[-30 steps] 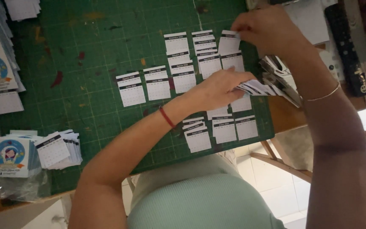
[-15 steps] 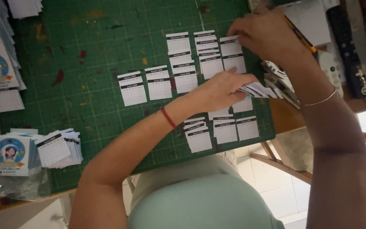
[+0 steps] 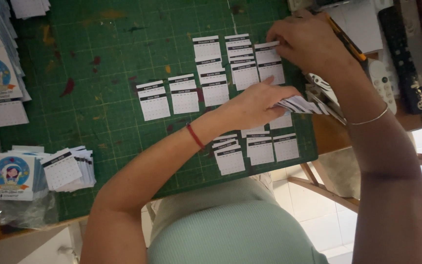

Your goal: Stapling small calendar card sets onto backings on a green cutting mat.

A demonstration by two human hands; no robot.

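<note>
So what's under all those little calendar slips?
A green cutting mat with a grid and paint stains lies under the slips. The left hand covers part of the lower rows, so the slips beneath it cannot be seen.

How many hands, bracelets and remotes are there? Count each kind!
Hands: 2, left hand holding a fan of calendar slips, right hand touching one calendar slip
Bracelets: 2, red bracelet, thin metal bracelet
Remotes: 2, white remote, black remote
Total: 6
</note>
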